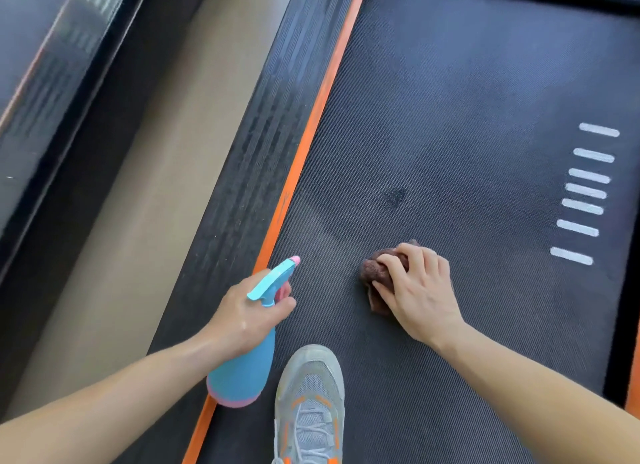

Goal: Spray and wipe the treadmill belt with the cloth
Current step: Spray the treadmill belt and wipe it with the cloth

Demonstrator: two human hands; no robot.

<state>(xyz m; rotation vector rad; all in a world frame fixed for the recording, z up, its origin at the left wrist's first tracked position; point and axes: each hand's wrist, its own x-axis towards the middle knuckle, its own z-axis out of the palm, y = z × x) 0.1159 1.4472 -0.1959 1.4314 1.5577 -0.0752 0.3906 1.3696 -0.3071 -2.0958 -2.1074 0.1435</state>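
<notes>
ITEM 1 – treadmill belt [467, 117]: dark textured surface, long axis running away from the viewer toward top of frame. Orange strip [311, 124] along its left edge, ribbed side rail [263, 134] beyond that. White dash markings [585, 190] near right edge.

ITEM 2 – wet spot [394, 197]: small dark patch on belt, ahead of both hands, roughly between them & closer to the right one. Faint pale haze on belt to its left, prob. spray mist; can't confirm.

ITEM 3 – cloth [375, 273]: brown, bunched. Lies flat on belt under right hand [420, 290], which is curled over it, fingers pressing it down, gripping. Wet spot lies forward & slightly left of cloth, near but not touching.

ITEM 4 – spray bottle [247, 366]: blue body, pink base & pink nozzle tip. Held by left hand [249, 311], closed round the neck, a finger at the trigger. Nozzle points forward-right over belt's left margin. Bottle is off the belt surface, above the orange strip.

ITEM 5 – shoe [310, 404]: grey w/ orange accents, standing on belt between the arms, behind both hands.

STATUS (judged): spray applied at least once; wiping in hand. Next stroke likely pushes cloth forward-left along belt axis to the wet spot; right hand is the nearer.
</notes>
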